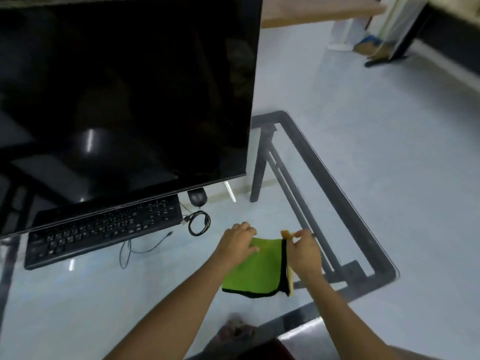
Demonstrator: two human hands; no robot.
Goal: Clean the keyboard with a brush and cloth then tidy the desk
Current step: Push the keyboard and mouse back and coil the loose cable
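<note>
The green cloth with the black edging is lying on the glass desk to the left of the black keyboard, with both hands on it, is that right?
Not quite. The head view shows the green cloth with black edging on the glass desk to the right of the black keyboard, not the left. The left hand and right hand are on it.

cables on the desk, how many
2 in view: a coiled cable right of the keyboard, and a thin loose cable trailing in front of it. More may hide behind the monitor.

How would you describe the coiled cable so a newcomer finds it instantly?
Start at the black keyboard under the monitor. Just off its right end, on the glass desk, lies the coiled cable. It is wound in a tight black loop, unlike the loose cable trailing nearer you.
</note>
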